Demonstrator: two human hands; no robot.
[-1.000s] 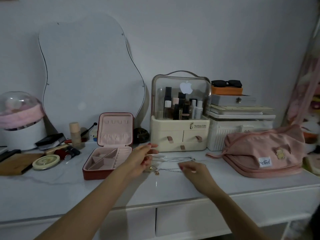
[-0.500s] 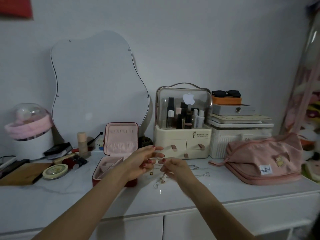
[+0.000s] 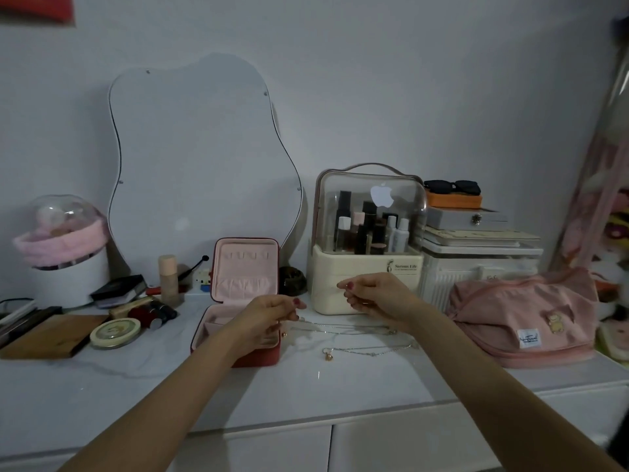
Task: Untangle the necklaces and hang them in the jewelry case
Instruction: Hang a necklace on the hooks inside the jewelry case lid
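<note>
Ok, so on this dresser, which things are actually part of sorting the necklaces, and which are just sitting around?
Part of the job:
necklaces lying on the tabletop
open jewelry case
left hand
right hand

Just lying about:
mirror
cosmetics organizer
pink bag
sunglasses
round tin
wooden board

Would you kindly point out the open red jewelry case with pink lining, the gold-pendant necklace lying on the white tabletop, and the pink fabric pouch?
Open red jewelry case with pink lining (image 3: 245, 267): head view, on the upright lid's lining.
Gold-pendant necklace (image 3: 371, 349): head view, on its chain.
Pink fabric pouch (image 3: 517, 311): head view, on its front panel.
</note>
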